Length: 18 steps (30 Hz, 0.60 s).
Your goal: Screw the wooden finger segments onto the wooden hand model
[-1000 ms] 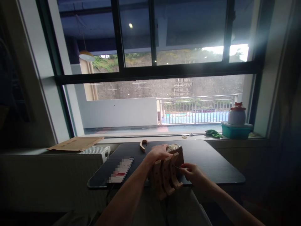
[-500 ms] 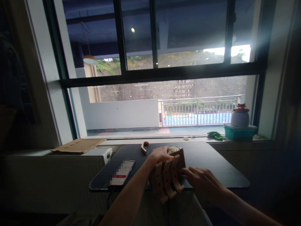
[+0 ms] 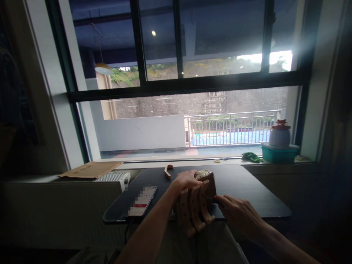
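My left hand (image 3: 184, 180) lies curled over the top of a wooden rack with three curved hooks (image 3: 195, 208), holding it upright at the near edge of the dark table (image 3: 247, 190). My right hand (image 3: 238, 213) is closed on a thin dark tool (image 3: 211, 198) whose tip touches the right side of the rack. A single loose wooden hook (image 3: 167, 171) lies at the back of the table, left of my left hand.
A phone (image 3: 142, 200) lies on the table's left part. A white device (image 3: 112, 177) and flat cardboard (image 3: 88, 169) sit on the ledge at left. On the windowsill at right stand a teal box (image 3: 279, 153) with a white jar (image 3: 279, 135) and a green cloth (image 3: 250, 157).
My right hand has shifted a little to the right and lower along the rack's side. My left hand and the rack have stayed put.
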Each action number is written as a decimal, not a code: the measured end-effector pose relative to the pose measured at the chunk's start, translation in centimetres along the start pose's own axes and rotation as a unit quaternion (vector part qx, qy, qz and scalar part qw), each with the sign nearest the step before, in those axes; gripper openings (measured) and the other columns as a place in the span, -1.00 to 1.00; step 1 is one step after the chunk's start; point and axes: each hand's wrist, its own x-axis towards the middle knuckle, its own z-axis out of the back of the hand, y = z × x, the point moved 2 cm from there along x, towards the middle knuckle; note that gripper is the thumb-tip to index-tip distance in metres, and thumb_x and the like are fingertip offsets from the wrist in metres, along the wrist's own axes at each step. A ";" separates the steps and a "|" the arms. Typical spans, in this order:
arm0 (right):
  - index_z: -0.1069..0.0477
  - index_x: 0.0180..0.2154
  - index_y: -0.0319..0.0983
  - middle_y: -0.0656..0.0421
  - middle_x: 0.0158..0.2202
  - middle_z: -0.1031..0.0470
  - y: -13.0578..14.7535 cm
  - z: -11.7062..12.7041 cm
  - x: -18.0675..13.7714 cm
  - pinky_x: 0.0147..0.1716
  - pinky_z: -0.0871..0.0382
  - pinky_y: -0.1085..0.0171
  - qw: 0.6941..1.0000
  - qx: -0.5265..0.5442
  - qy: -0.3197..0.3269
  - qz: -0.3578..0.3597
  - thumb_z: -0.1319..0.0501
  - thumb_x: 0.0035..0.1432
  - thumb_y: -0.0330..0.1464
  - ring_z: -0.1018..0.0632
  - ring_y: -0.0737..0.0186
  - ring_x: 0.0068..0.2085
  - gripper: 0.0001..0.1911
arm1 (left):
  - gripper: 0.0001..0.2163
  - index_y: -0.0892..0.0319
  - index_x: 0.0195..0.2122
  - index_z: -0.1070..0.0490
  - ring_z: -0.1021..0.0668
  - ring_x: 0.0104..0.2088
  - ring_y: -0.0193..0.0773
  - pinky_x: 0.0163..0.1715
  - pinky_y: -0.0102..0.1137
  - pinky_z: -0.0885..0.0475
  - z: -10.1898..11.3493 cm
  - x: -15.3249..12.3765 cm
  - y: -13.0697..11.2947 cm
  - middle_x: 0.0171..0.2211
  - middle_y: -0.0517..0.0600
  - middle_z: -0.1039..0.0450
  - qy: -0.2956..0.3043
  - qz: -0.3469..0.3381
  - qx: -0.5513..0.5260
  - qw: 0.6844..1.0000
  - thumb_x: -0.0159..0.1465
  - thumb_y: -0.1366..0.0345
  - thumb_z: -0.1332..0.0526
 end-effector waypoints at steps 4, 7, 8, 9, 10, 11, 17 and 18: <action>-0.30 0.00 -0.17 0.18 -0.24 -0.52 0.1 -0.5 -0.3 -0.43 -0.34 0.29 0.999 0.034 -0.015 -0.025 0.03 0.27 -0.45 -0.57 0.21 -0.32 -0.70 | -0.67 0.19 0.04 -0.30 -0.49 -0.10 -0.14 -0.10 -0.14 -0.42 0.0 0.0 0.0 -0.04 0.05 -0.38 -0.005 -0.005 -0.004 1.000 0.30 0.16 -0.15; -0.29 0.01 -0.17 0.15 -0.15 -0.52 0.1 -1.1 -0.7 -0.36 -0.38 0.28 0.997 0.061 -0.024 -0.042 0.04 0.27 -0.43 -0.58 0.21 -0.26 -0.68 | -0.69 0.17 0.03 -0.32 -0.48 -0.10 -0.15 -0.10 -0.16 -0.42 -0.1 -0.1 0.0 -0.02 0.05 -0.38 -0.008 -0.005 -0.006 1.000 0.31 0.17 -0.13; -0.29 0.02 -0.18 0.14 -0.13 -0.52 0.0 -1.3 -0.8 -0.35 -0.39 0.28 0.996 0.066 -0.027 -0.048 0.05 0.27 -0.43 -0.58 0.21 -0.25 -0.68 | -0.69 0.17 0.03 -0.32 -0.49 -0.11 -0.15 -0.11 -0.16 -0.42 -0.1 -0.1 0.0 -0.02 0.05 -0.38 -0.008 -0.006 -0.007 1.000 0.31 0.17 -0.13; -0.29 0.03 -0.18 0.12 -0.11 -0.52 0.0 -1.6 -1.0 -0.33 -0.40 0.27 0.996 0.069 -0.030 -0.055 0.05 0.28 -0.42 -0.58 0.20 -0.24 -0.67 | -0.69 0.17 0.03 -0.31 -0.49 -0.11 -0.15 -0.11 -0.16 -0.42 -0.1 -0.1 0.0 -0.03 0.05 -0.38 -0.008 -0.007 -0.008 1.000 0.31 0.17 -0.13; -0.29 0.04 -0.19 0.11 -0.11 -0.51 -0.1 -1.8 -1.1 -0.33 -0.41 0.26 0.995 0.071 -0.032 -0.062 0.06 0.28 -0.41 -0.58 0.19 -0.23 -0.66 | -0.68 0.19 0.03 -0.30 -0.49 -0.11 -0.15 -0.11 -0.15 -0.43 -0.1 -0.1 0.0 -0.04 0.05 -0.38 -0.009 -0.009 -0.008 1.000 0.30 0.17 -0.14; -0.29 0.04 -0.19 0.11 -0.10 -0.51 -0.2 -2.0 -1.3 -0.33 -0.41 0.25 0.994 0.072 -0.034 -0.069 0.06 0.28 -0.40 -0.58 0.18 -0.23 -0.66 | -0.67 0.20 0.04 -0.30 -0.49 -0.11 -0.15 -0.12 -0.15 -0.43 -0.1 -0.1 0.0 -0.04 0.05 -0.38 -0.009 -0.010 -0.009 1.000 0.30 0.17 -0.15; -0.30 0.01 -0.17 0.14 -0.18 -0.56 0.2 -2.4 -1.7 -0.35 -0.41 0.26 0.988 0.095 -0.060 -0.107 0.03 0.27 -0.35 -0.59 0.16 -0.25 -0.69 | -0.67 0.19 0.04 -0.30 -0.49 -0.10 -0.14 -0.10 -0.14 -0.42 -0.2 -0.1 0.0 -0.03 0.05 -0.38 -0.014 -0.008 -0.007 1.000 0.30 0.16 -0.14; -0.30 0.01 -0.17 0.16 -0.24 -0.57 0.4 -2.4 -1.7 -0.38 -0.41 0.26 0.986 0.098 -0.061 -0.117 0.02 0.27 -0.34 -0.60 0.16 -0.29 -0.69 | -0.68 0.18 0.03 -0.31 -0.49 -0.10 -0.14 -0.10 -0.15 -0.41 -0.2 0.0 0.0 -0.03 0.05 -0.38 -0.014 -0.008 -0.006 1.000 0.31 0.16 -0.14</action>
